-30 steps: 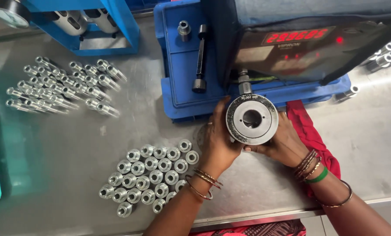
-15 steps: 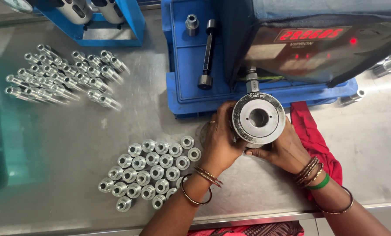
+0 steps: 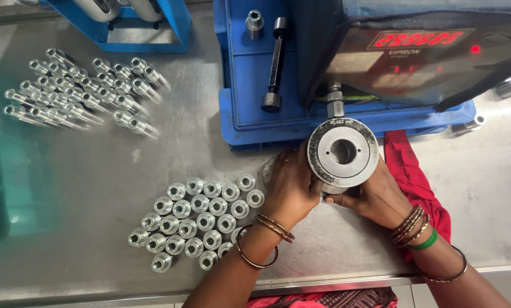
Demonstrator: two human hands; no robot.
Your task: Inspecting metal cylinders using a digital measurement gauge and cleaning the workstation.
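both hands have barely shifted across the last second; what moves is mostly the view, sliding a touch so the blue base sits further left in the frame. the steel ring gauge (image 3: 342,152) stays put between the palms, face up, its round bore open to the camera, right at the front edge of the blue machine base (image 3: 255,108).

left hand (image 3: 289,188) is clenched around the ring's left rim, fingers wrapped over the side, bangles low on the wrist. right hand (image 3: 375,197) cups the ring from below and right, its grip closed on the lower edge, thumb tucked underneath. so the ring is held by both hands, just above the tabletop (image 3: 84,188), and a thin probe stem (image 3: 334,102) from the readout unit (image 3: 421,51) comes down to the ring's top edge; whether it touches, i cannot tell.

steady hold, then: by my read this is a moment of settling the ring against the probe, not of carrying it anywhere.

just left of the left hand stands a cluster of short steel bushes (image 3: 201,219), upright, bores showing. further off, top left, lies a batch of longer turned pins (image 3: 78,97) on their sides. a red cloth (image 3: 412,177) sits under the right wrist.
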